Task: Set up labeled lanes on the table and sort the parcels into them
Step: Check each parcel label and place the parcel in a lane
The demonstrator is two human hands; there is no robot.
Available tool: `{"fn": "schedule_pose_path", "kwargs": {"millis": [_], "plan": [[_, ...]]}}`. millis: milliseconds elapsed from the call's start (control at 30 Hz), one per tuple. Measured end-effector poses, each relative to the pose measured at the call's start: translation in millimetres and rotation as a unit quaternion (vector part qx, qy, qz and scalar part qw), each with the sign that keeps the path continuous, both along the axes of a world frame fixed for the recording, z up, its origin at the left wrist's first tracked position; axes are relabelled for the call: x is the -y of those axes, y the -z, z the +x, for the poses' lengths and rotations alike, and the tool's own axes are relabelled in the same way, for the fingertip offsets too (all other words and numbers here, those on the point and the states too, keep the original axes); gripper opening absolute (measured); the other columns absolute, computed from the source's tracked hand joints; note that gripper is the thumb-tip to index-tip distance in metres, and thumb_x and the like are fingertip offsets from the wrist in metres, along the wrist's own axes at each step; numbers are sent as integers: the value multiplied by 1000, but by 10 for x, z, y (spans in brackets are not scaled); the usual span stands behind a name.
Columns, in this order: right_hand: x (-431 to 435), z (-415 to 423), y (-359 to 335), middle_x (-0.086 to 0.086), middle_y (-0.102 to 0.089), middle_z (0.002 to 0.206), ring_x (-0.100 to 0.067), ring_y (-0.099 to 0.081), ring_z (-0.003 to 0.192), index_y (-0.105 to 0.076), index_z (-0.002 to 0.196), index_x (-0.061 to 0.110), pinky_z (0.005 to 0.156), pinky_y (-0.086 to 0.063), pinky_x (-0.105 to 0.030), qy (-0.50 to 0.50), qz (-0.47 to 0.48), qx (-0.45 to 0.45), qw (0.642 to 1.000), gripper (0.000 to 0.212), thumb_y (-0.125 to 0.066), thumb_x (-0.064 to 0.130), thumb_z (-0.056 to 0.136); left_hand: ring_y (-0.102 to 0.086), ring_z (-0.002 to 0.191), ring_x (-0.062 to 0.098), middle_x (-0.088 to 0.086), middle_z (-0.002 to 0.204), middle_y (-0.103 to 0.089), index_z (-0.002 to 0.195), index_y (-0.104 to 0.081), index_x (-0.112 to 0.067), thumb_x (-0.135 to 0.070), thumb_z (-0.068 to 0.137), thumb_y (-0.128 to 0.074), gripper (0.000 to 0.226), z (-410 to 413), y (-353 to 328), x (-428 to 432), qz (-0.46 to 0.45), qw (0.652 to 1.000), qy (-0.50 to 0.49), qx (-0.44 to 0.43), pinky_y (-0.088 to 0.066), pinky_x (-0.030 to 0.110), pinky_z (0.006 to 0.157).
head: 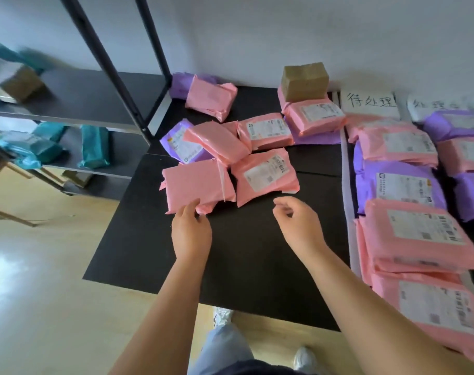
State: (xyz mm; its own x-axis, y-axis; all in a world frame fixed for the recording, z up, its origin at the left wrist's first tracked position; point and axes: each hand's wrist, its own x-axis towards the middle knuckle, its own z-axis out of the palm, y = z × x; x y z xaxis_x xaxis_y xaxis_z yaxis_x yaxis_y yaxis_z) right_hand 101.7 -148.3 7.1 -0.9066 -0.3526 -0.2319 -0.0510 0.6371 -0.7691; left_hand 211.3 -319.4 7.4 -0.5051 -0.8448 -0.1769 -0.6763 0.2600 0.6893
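Standing at the black counter, the person had both arms stretched out over it. The left hand had its fingers on the near edge of a face-down pink parcel in the unsorted pile. Honestly couldn't tell if they were pinching it or just touching. The right hand hovered just above the counter, near a labelled pink parcel, with its fingers loosely curled and holding nothing.

The rest of the pile sat further back: a purple parcel, two more pink ones overlapping it, and a taped cardboard box stacked on a pink parcel, which lay on a purple one.

Off to the right, a pale strip ran down the counter as a lane edge. At its far end lay a handwritten paper sign, with a second sign beside it. The first lane was already packed with a pink parcel, a purple mailer and more pink ones overlapping toward the near edge. The next lane held purple and pink parcels too, partly cut off.

On the left, a metal rack had teal parcels on its shelves.
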Motion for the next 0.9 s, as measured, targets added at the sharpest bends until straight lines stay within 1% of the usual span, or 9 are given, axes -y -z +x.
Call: {"fn": "schedule_pose_path", "kwargs": {"millis": [100, 200, 267, 367, 433, 567, 667, 800, 900], "plan": [[545, 12, 68, 7, -64, 127, -4, -57, 107, -57, 136, 23, 86, -44, -22, -24, 35, 16, 999, 36, -57, 24, 99, -51, 126, 27, 5, 143, -51, 141, -53, -21, -7, 97, -49, 46, 49, 44, 494, -4, 999, -15, 30, -46, 46, 104], [952, -34, 145, 4, -63, 129, -15, -59, 117, -55, 137, 22, 101, -47, -38, -30, 75, 35, 996, 38, -58, 24, 99, -48, 130, 28, 7, 141, -54, 140, -53, -18, -12, 98, -51, 43, 60, 131, 872, -10, 998, -3, 65, -43, 49, 108], [1160, -71, 188, 2, -62, 131, -18, -59, 118, -54, 136, 23, 101, -46, -40, -30, 105, 44, 993, 37, -58, 25, 99, -48, 131, 29, 8, 142, -54, 143, -49, -16, -17, 98, -53, 46, 59, 210, 1036, -6, 995, 21, 96, -42, 48, 109], [1390, -114, 249, 1, -53, 143, -22, -53, 129, -43, 146, 24, 106, -43, -46, -52, 164, 53, 984, 47, -53, 27, 101, -52, 128, 29, 7, 142, -55, 148, -41, -17, -21, 99, -54, 52, 44, 326, 1176, 34, 989, 42, 136, -45, 47, 107], [1499, -130, 281, -1, -53, 141, -23, -54, 125, -40, 147, 25, 104, -44, -49, -62, 186, 63, 979, 48, -52, 28, 101, -58, 120, 27, 5, 137, -58, 149, -39, -21, -21, 99, -55, 52, 31, 369, 1214, 62, 986, 56, 148, -50, 48, 102], [1567, -108, 318, 1, -56, 135, -21, -57, 120, -43, 145, 24, 100, -48, -46, -62, 190, 76, 977, 47, -55, 26, 99, -63, 109, 22, 2, 125, -65, 141, -50, -21, -17, 97, -58, 45, 45, 358, 1212, 59, 987, 77, 126, -54, 46, 96], [1525, -94, 319, 4, -60, 128, -17, -58, 113, -49, 139, 25, 98, -50, -43, -46, 155, 70, 984, 42, -59, 24, 98, -63, 106, 22, 2, 119, -68, 135, -56, -19, -13, 94, -61, 42, 56, 269, 1210, 45, 993, 61, 92, -54, 45, 94], [1356, -72, 295, 20, -55, 98, -5, -54, 89, -56, 124, 29, 77, -45, -26, -7, 76, 47, 996, 30, -61, 20, 96, -64, 102, 19, 0, 118, -69, 131, -63, -19, -21, 92, -67, 39, 110, 60, 1182, 48, 997, 30, 48, -54, 39, 93], [1160, -75, 187, 26, -50, 91, 1, -54, 79, -54, 119, 36, 61, -37, -15, 29, 30, 46, 998, 26, -61, 27, 96, -62, 83, 11, -3, 102, -71, 115, -72, -19, -27, 92, -68, 24, 153, -134, 1152, 40, 999, 11, 4, -47, 22, 71]]}}
